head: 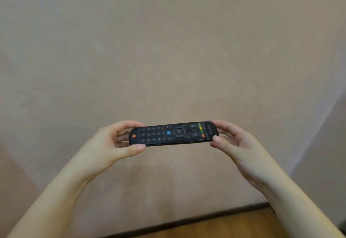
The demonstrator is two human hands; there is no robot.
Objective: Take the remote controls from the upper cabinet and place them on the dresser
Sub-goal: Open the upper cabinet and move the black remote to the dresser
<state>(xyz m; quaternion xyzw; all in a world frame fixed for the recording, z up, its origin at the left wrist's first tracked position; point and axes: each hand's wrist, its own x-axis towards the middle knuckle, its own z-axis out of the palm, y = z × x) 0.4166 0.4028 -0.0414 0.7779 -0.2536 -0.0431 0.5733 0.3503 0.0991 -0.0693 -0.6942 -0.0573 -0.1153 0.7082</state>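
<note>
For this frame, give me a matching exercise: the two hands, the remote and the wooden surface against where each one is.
Things:
1. left hand
2. right hand
3. remote control
4. wooden surface

Places or states:
A. held level in the air before the wall
B. grips the end with the orange round button
C. bottom edge of view
D. grips the end with the coloured buttons

Pairs: 1-B, 2-D, 3-A, 4-C

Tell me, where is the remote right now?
Mid-frame in the head view, the remote is held level between the left hand and right hand, before the wall.

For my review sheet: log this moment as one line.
held: black plastic remote control, level, buttons up | left hand grips one end | right hand grips other | below: brown wooden surface, not touching
</note>
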